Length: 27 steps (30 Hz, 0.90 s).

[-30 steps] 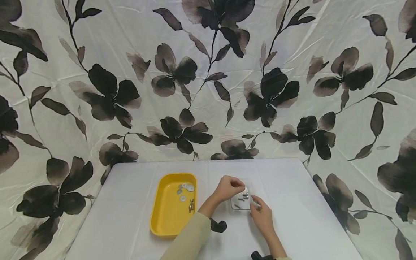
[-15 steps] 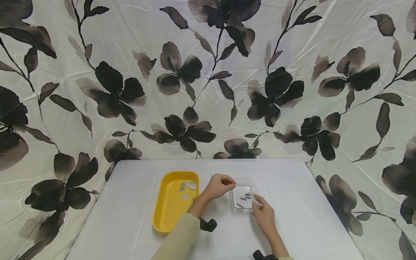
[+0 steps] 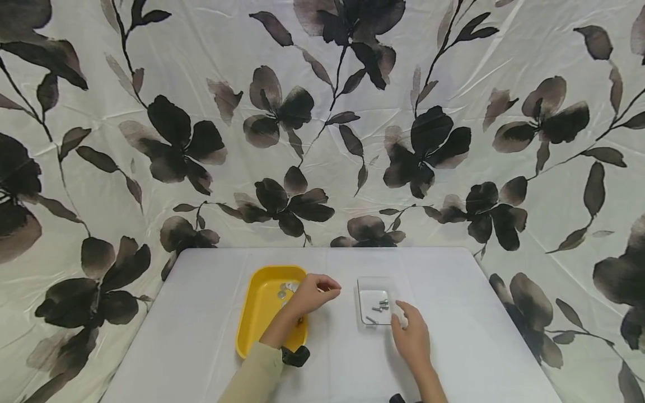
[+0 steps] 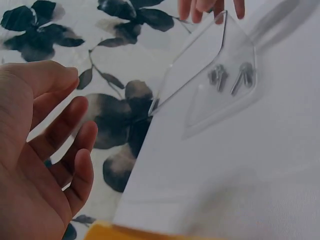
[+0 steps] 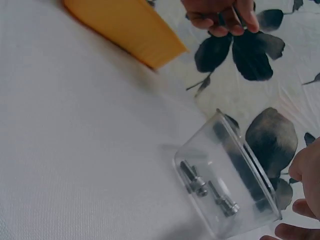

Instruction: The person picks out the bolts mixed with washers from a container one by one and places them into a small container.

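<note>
My left hand (image 3: 314,291) hovers over the right rim of a yellow tray (image 3: 257,319), fingers curled with the thumb against them. From the right wrist view, this left hand (image 5: 220,15) seems to pinch a thin silvery screw. A small clear plastic tray (image 3: 374,282) holding a few screws (image 3: 379,306) sits right of it. My right hand (image 3: 410,333) rests at that tray's near right corner, its relaxed fingertips (image 4: 210,6) touching the rim of the clear tray (image 4: 200,60). The screws (image 5: 205,190) lie on the tray floor.
Several flat washers (image 3: 284,288) lie at the yellow tray's far end. The white table (image 3: 201,336) stands against a floral cloth backdrop (image 3: 322,140) that drops away behind and at both sides. A black wrist strap (image 3: 295,355) shows on my left arm.
My left hand has moved left from above the clear tray to the yellow tray's right rim. My right hand stays at the clear tray's corner.
</note>
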Motion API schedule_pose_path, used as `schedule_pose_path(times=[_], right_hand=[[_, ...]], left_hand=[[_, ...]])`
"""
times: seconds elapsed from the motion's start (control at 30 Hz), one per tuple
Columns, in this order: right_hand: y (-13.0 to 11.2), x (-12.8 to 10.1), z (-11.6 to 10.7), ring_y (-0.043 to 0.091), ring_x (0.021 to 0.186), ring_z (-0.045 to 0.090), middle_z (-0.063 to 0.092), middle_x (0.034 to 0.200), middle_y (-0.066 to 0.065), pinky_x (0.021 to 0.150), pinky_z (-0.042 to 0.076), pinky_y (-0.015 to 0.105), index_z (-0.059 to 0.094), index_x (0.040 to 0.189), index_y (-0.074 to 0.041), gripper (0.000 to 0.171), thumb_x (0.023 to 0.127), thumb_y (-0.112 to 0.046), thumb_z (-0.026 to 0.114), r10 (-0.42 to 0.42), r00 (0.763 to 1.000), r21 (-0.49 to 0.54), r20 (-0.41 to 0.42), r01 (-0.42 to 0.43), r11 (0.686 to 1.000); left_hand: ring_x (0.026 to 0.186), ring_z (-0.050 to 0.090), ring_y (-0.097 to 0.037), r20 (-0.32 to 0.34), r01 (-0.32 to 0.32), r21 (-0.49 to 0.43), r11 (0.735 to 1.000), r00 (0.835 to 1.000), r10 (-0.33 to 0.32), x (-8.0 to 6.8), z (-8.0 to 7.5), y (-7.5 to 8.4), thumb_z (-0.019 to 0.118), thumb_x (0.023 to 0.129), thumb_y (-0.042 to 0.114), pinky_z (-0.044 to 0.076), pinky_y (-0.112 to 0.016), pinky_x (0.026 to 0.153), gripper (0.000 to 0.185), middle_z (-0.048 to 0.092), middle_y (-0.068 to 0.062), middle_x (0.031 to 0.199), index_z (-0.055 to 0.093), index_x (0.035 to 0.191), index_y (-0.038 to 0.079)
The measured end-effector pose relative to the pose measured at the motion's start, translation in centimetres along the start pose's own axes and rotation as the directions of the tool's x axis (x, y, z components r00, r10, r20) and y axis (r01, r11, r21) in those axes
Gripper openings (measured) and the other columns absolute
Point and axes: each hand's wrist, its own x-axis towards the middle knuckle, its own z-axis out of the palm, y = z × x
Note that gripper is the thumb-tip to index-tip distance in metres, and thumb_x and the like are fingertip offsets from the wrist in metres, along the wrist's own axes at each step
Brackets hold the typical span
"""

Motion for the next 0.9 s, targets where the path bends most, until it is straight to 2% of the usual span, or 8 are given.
schedule_pose_path(times=[0.13,0.3,0.43,0.53,0.7,0.8,0.9], right_hand=[[-1.5,-0.2,0.0,0.031,0.116,0.057,0.059,0.127,0.015,0.082,0.053,0.044,0.063,0.121,-0.007,0.034,0.088,-0.007,0.067,-0.083,0.994,-0.016,-0.073,0.082,0.997],[-3.3,-0.4,0.3,0.035,0.111,0.059,0.063,0.12,0.017,0.085,0.05,0.049,0.067,0.114,-0.004,0.032,0.082,-0.002,0.07,-0.177,0.967,-0.04,-0.183,0.173,0.984],[-4.6,-0.6,0.9,0.034,0.11,0.06,0.064,0.118,0.017,0.086,0.05,0.048,0.068,0.113,-0.004,0.033,0.08,0.001,0.071,-0.205,0.959,-0.001,-0.197,0.209,0.978],[-5.7,-1.0,1.9,0.03,0.11,0.061,0.064,0.117,0.014,0.083,0.052,0.044,0.068,0.112,-0.005,0.033,0.08,0.001,0.071,-0.213,0.966,0.057,-0.148,0.223,0.973],[-7.8,-2.0,4.0,0.025,0.108,0.062,0.064,0.118,0.01,0.078,0.055,0.039,0.067,0.114,-0.007,0.032,0.083,-0.001,0.071,-0.204,0.979,0.162,-0.021,0.204,0.965],[-8.8,-2.5,5.4,0.025,0.105,0.062,0.064,0.12,0.007,0.074,0.055,0.035,0.066,0.118,-0.01,0.033,0.085,-0.003,0.069,-0.163,0.985,0.224,0.058,0.146,0.964],[-9.6,-3.1,6.5,0.026,0.104,0.062,0.062,0.123,0.004,0.074,0.054,0.03,0.064,0.122,-0.014,0.034,0.088,-0.007,0.067,-0.087,0.986,0.266,0.144,0.047,0.963]], left_hand=[[0.088,0.058,-0.019,-0.023,0.012,-0.011,1.0,1.0,-0.013,-1.1,-1.6,-0.6,0.07,0.09,0.029,0.051,-0.032,0.073,0.014,0.066,0.004,0.093,0.074,0.097,0.018],[0.086,0.059,-0.018,-0.064,-0.009,-0.003,1.0,0.998,0.009,-2.2,-3.6,-1.5,0.07,0.09,0.026,0.052,-0.031,0.07,0.015,0.067,0.003,0.093,0.075,0.099,0.014],[0.083,0.059,-0.018,-0.103,-0.011,0.008,1.0,0.995,0.012,-2.9,-5.0,-2.3,0.071,0.09,0.021,0.052,-0.031,0.069,0.012,0.067,0.003,0.091,0.075,0.099,0.014],[0.083,0.06,-0.019,-0.118,-0.001,0.022,1.0,0.993,0.003,-3.3,-5.9,-2.9,0.071,0.089,0.017,0.051,-0.033,0.07,0.014,0.068,0.003,0.091,0.075,0.101,0.01],[0.084,0.059,-0.018,-0.109,0.059,0.09,0.994,0.993,-0.049,-3.5,-7.1,-3.8,0.073,0.088,0.021,0.05,-0.033,0.074,0.019,0.069,0.004,0.091,0.075,0.103,0.008],[0.083,0.058,-0.017,-0.088,0.061,0.142,0.988,0.995,-0.049,-3.3,-7.6,-4.1,0.073,0.088,0.023,0.049,-0.033,0.074,0.017,0.068,0.006,0.089,0.076,0.1,0.011],[0.08,0.058,-0.015,-0.039,0.02,0.196,0.98,0.999,-0.013,-3.2,-7.9,-4.5,0.073,0.088,0.02,0.049,-0.033,0.074,0.013,0.067,0.007,0.088,0.076,0.098,0.013]])
